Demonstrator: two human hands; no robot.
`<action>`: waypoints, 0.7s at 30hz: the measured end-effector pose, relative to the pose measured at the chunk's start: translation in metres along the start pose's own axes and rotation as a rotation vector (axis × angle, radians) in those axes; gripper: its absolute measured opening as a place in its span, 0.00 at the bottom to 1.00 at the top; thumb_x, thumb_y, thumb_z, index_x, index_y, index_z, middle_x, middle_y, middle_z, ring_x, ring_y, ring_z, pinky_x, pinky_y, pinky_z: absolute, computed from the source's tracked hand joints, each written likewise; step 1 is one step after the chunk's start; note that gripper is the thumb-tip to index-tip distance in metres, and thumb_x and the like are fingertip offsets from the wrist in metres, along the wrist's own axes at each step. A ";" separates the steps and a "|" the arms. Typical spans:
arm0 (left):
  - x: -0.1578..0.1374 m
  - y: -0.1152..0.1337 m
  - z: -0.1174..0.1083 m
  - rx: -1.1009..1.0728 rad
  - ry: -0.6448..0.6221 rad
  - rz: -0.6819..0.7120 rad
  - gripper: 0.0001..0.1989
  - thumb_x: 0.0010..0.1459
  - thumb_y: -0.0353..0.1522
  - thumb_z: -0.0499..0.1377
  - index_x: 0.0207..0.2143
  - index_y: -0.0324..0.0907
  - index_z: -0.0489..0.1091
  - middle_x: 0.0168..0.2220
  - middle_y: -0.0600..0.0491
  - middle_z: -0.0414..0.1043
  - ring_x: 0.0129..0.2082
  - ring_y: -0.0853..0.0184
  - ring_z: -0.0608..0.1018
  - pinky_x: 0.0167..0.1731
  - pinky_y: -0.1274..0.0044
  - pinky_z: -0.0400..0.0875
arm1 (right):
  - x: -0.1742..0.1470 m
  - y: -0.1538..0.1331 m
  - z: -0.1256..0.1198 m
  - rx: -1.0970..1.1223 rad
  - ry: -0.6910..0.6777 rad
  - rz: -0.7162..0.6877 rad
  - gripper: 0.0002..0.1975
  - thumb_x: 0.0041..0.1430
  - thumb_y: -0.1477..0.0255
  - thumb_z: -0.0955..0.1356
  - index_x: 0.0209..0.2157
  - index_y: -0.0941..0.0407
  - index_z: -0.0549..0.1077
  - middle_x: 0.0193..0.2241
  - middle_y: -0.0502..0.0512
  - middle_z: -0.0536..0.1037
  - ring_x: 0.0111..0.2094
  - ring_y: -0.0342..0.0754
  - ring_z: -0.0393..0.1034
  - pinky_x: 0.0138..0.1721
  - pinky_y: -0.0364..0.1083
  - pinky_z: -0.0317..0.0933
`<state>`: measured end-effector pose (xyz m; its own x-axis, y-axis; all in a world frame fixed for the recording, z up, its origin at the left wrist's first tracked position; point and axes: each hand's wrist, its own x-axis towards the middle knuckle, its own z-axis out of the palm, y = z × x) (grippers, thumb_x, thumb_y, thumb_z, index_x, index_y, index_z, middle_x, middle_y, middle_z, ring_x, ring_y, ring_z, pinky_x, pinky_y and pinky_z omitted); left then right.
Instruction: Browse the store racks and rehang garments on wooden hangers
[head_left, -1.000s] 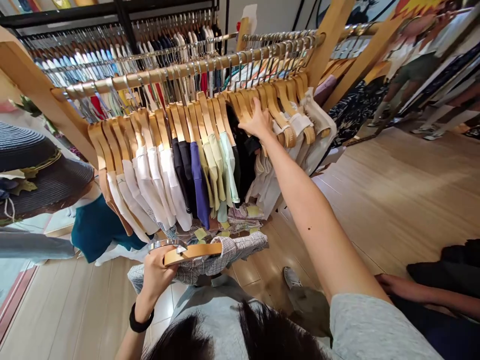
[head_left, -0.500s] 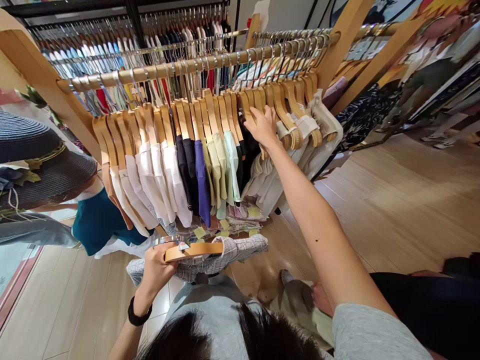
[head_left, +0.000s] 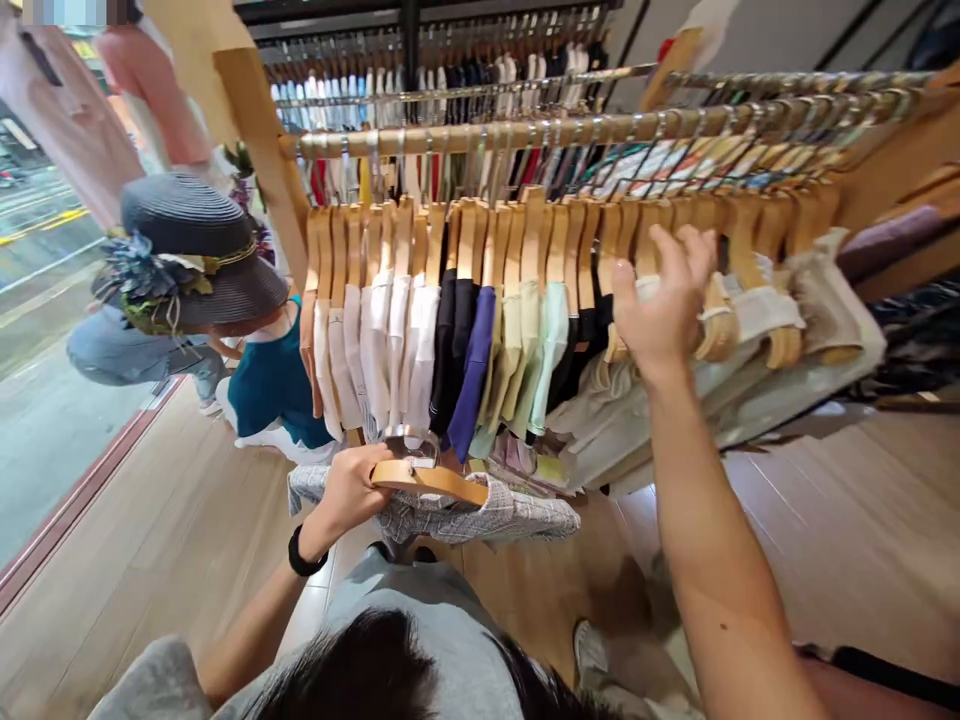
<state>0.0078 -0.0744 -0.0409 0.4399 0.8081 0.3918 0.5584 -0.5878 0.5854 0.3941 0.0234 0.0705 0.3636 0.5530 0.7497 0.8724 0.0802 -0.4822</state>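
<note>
My left hand (head_left: 351, 492) is closed round a wooden clothes hanger (head_left: 427, 481). A grey checked garment (head_left: 517, 510) hangs from that hanger, low in front of my body. My right hand (head_left: 664, 305) is raised at the rack with its fingers apart, in front of the wooden hangers on the right half of the rail (head_left: 465, 135). Close by it hang black clothes and beige garments (head_left: 825, 290). Further left on the same rail are mint, yellow-green, purple (head_left: 472, 370), black and white tops (head_left: 382, 340).
A dark straw hat (head_left: 195, 240) with flowers and a teal top (head_left: 274, 385) stand left of the rack. The rack's wooden post (head_left: 262, 160) rises there. Behind is another full clothes rail (head_left: 465, 80). A shoe (head_left: 589, 650) shows on the floor at lower right.
The view has swung left, so the rack sits further right. My right hand has come off the hangers and its fingers have spread. My left hand still holds the hanger.
</note>
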 end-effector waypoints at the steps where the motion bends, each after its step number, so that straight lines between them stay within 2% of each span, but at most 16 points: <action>1: 0.002 0.000 -0.003 -0.017 0.009 0.002 0.14 0.55 0.30 0.52 0.20 0.44 0.50 0.19 0.57 0.57 0.19 0.72 0.62 0.23 0.79 0.52 | -0.016 -0.015 -0.012 0.125 0.004 -0.096 0.21 0.69 0.71 0.68 0.60 0.65 0.72 0.61 0.75 0.69 0.66 0.56 0.60 0.66 0.58 0.53; 2: 0.004 -0.001 -0.007 -0.035 0.015 0.000 0.12 0.53 0.29 0.52 0.20 0.44 0.50 0.19 0.57 0.57 0.19 0.73 0.62 0.23 0.79 0.51 | -0.035 -0.028 -0.024 0.254 -0.074 -0.155 0.19 0.71 0.67 0.66 0.59 0.60 0.74 0.58 0.69 0.73 0.61 0.54 0.68 0.62 0.55 0.62; 3: 0.005 -0.001 -0.011 -0.043 0.022 -0.016 0.10 0.50 0.29 0.52 0.20 0.44 0.51 0.19 0.58 0.57 0.19 0.73 0.61 0.23 0.79 0.50 | -0.056 -0.040 -0.034 0.373 -0.237 -0.191 0.19 0.71 0.62 0.66 0.57 0.56 0.76 0.54 0.64 0.77 0.55 0.52 0.73 0.58 0.54 0.66; 4: 0.006 -0.001 -0.016 -0.048 0.029 -0.037 0.09 0.48 0.29 0.51 0.20 0.43 0.51 0.19 0.58 0.57 0.19 0.73 0.61 0.23 0.80 0.50 | -0.076 -0.050 -0.041 0.456 -0.495 -0.248 0.21 0.69 0.57 0.68 0.57 0.53 0.76 0.51 0.61 0.79 0.50 0.52 0.76 0.54 0.52 0.70; 5: 0.007 -0.002 -0.020 -0.049 0.034 -0.063 0.08 0.47 0.29 0.51 0.20 0.43 0.52 0.19 0.58 0.56 0.20 0.73 0.61 0.23 0.80 0.50 | -0.095 -0.058 -0.044 0.521 -0.773 -0.306 0.25 0.67 0.54 0.69 0.60 0.51 0.75 0.53 0.60 0.79 0.50 0.53 0.77 0.53 0.52 0.71; 6: 0.009 -0.002 -0.024 -0.045 0.039 -0.092 0.08 0.47 0.30 0.51 0.20 0.43 0.52 0.18 0.58 0.56 0.20 0.73 0.61 0.24 0.80 0.50 | -0.112 -0.064 -0.044 0.551 -0.951 -0.333 0.30 0.64 0.51 0.71 0.62 0.51 0.72 0.54 0.60 0.78 0.52 0.55 0.76 0.54 0.53 0.71; 7: 0.011 -0.003 -0.028 -0.036 0.047 -0.119 0.09 0.47 0.31 0.51 0.19 0.43 0.52 0.18 0.58 0.56 0.20 0.73 0.61 0.24 0.79 0.49 | -0.126 -0.068 -0.040 0.555 -1.072 -0.352 0.33 0.62 0.49 0.71 0.63 0.51 0.71 0.56 0.60 0.77 0.53 0.56 0.75 0.55 0.53 0.70; 8: 0.013 -0.004 -0.031 -0.026 0.055 -0.145 0.09 0.47 0.32 0.52 0.19 0.43 0.53 0.18 0.58 0.56 0.20 0.73 0.61 0.24 0.79 0.49 | -0.138 -0.070 -0.033 0.546 -1.137 -0.359 0.34 0.62 0.49 0.71 0.63 0.52 0.71 0.57 0.60 0.77 0.55 0.57 0.75 0.56 0.53 0.70; 10: 0.017 -0.007 -0.036 -0.002 0.069 -0.189 0.10 0.47 0.35 0.52 0.19 0.42 0.56 0.19 0.57 0.57 0.21 0.73 0.62 0.24 0.79 0.49 | -0.152 -0.073 -0.015 0.508 -1.148 -0.354 0.30 0.64 0.51 0.70 0.60 0.54 0.73 0.52 0.59 0.80 0.51 0.57 0.77 0.51 0.51 0.71; 12: 0.023 -0.012 -0.040 0.027 0.079 -0.231 0.11 0.48 0.37 0.53 0.19 0.41 0.59 0.20 0.57 0.57 0.22 0.73 0.62 0.25 0.78 0.50 | -0.158 -0.076 0.002 0.479 -1.129 -0.357 0.25 0.66 0.53 0.68 0.55 0.55 0.75 0.42 0.56 0.82 0.40 0.54 0.79 0.42 0.47 0.71; 14: 0.027 -0.015 -0.048 0.064 0.082 -0.274 0.12 0.50 0.38 0.54 0.20 0.39 0.61 0.20 0.57 0.56 0.22 0.73 0.62 0.25 0.78 0.50 | -0.158 -0.082 0.015 0.478 -1.087 -0.373 0.23 0.66 0.52 0.67 0.50 0.56 0.76 0.36 0.54 0.81 0.33 0.51 0.76 0.35 0.44 0.66; 16: 0.028 -0.018 -0.063 0.076 0.038 -0.273 0.14 0.52 0.39 0.56 0.21 0.38 0.65 0.21 0.57 0.58 0.23 0.72 0.64 0.25 0.79 0.51 | -0.156 -0.089 0.022 0.504 -1.037 -0.390 0.24 0.65 0.50 0.67 0.46 0.57 0.76 0.33 0.53 0.80 0.30 0.49 0.73 0.33 0.43 0.64; 17: 0.027 -0.020 -0.073 0.057 -0.015 -0.245 0.15 0.54 0.40 0.56 0.24 0.37 0.69 0.22 0.56 0.61 0.25 0.70 0.67 0.26 0.79 0.54 | -0.155 -0.093 0.024 0.518 -1.021 -0.391 0.25 0.64 0.48 0.68 0.45 0.57 0.77 0.33 0.53 0.79 0.30 0.48 0.71 0.32 0.43 0.63; 19: 0.022 -0.027 -0.098 -0.010 -0.164 -0.156 0.20 0.57 0.44 0.58 0.37 0.35 0.75 0.32 0.52 0.72 0.33 0.66 0.73 0.31 0.79 0.62 | -0.154 -0.101 0.025 0.535 -1.016 -0.374 0.27 0.62 0.46 0.68 0.42 0.57 0.77 0.31 0.52 0.77 0.29 0.48 0.69 0.32 0.43 0.62; 21: 0.012 -0.043 -0.126 -0.062 -0.329 -0.100 0.29 0.57 0.48 0.61 0.53 0.37 0.72 0.47 0.47 0.76 0.44 0.61 0.76 0.40 0.78 0.67 | -0.153 -0.107 0.023 0.543 -1.025 -0.335 0.29 0.59 0.44 0.69 0.40 0.57 0.76 0.29 0.51 0.75 0.28 0.47 0.67 0.31 0.43 0.61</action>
<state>-0.0995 -0.0347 0.0284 0.5937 0.8000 0.0864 0.5710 -0.4946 0.6552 0.2371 -0.0513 -0.0030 -0.4974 0.8195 0.2846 0.5330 0.5476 -0.6450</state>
